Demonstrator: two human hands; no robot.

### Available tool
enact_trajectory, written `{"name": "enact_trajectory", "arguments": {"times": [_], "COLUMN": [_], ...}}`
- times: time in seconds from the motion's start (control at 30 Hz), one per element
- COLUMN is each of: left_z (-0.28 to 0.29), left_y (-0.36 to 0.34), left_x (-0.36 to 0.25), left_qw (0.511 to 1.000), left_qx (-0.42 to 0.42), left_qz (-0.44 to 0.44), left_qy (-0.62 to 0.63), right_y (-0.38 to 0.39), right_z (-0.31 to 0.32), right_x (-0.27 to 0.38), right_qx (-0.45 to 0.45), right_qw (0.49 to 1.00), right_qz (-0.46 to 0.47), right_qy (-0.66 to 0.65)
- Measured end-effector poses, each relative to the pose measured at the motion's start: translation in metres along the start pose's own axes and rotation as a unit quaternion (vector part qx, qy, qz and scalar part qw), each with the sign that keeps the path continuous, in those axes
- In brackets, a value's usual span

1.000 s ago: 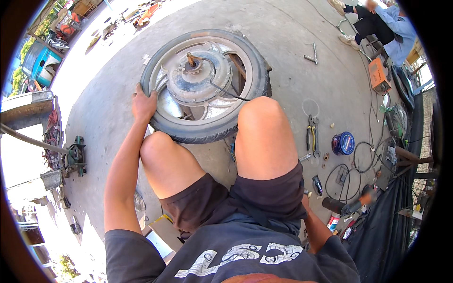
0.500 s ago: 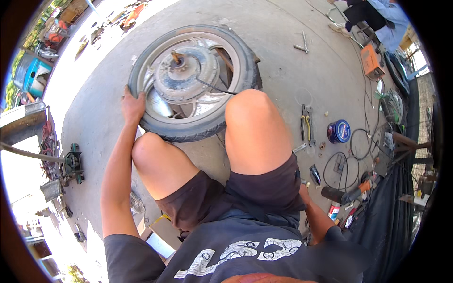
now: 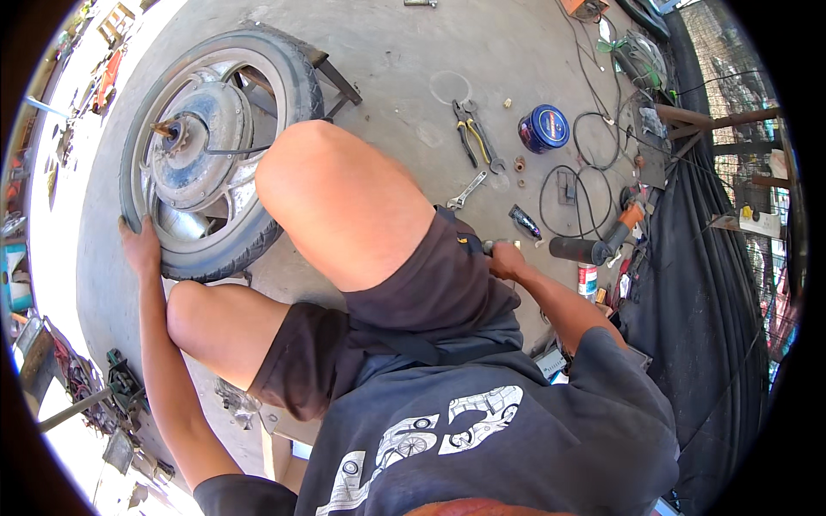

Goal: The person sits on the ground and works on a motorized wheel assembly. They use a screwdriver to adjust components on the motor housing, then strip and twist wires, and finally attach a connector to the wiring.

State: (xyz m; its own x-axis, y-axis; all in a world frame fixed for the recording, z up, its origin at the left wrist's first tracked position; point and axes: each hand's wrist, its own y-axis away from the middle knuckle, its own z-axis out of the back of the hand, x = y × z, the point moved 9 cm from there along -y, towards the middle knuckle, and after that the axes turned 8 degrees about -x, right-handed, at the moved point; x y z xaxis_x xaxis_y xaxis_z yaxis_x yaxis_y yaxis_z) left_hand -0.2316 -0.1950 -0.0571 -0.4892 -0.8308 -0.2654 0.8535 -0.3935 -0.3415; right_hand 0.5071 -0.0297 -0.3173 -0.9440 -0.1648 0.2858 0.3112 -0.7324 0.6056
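Note:
A motor wheel [image 3: 202, 142] with a black tyre and a dusty hub leans tilted before my knees. My left hand [image 3: 142, 245] grips its near left edge, fingertips over the rim. From the hub's axle side a dark cable runs toward my raised knee. Beside my right hip my right hand [image 3: 508, 260] is closed around something small; a bit of metal shows at its fingers, but the kind is hidden. Closest to that hand on the floor are a dark slim tube [image 3: 525, 222] and an adjustable wrench [image 3: 467, 191].
Pliers [image 3: 465, 138] and a second long tool lie ahead on the concrete, near a round blue tub [image 3: 544, 129]. An angle grinder [image 3: 607, 241] and looped black cable [image 3: 551, 202] are at the right, before a black curtain [image 3: 688, 258]. A stand [image 3: 340, 82] shows behind the wheel.
My view has swung to the right, so the wheel sits further left. My right hand has come out from behind my thigh, closed on something. My left hand stays on the wheel.

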Motion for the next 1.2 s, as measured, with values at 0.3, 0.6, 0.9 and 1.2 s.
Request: {"name": "enact_trajectory", "arguments": {"times": [0.3,0.6,0.9,1.2], "left_z": [0.001,0.002,0.002,0.003], "left_y": [-0.001,0.000,-0.001,0.000], "left_x": [-0.001,-0.003,0.004,-0.002], "left_qw": [1.000,1.000,1.000,1.000], "left_qx": [0.004,0.009,0.009,0.013], "left_qz": [0.001,-0.011,-0.007,0.003], "left_qy": [-0.014,-0.016,-0.017,-0.026], "right_y": [-0.073,-0.122,-0.126,-0.137], "right_z": [0.117,0.144,0.149,0.134], "right_x": [-0.063,-0.085,-0.077,-0.110], "right_qx": [-0.304,-0.352,-0.362,-0.380], "right_qw": [0.944,0.919,0.908,0.904], "right_qz": [-0.119,-0.176,-0.205,-0.196], "right_qy": [-0.046,-0.005,-0.040,-0.021]}}
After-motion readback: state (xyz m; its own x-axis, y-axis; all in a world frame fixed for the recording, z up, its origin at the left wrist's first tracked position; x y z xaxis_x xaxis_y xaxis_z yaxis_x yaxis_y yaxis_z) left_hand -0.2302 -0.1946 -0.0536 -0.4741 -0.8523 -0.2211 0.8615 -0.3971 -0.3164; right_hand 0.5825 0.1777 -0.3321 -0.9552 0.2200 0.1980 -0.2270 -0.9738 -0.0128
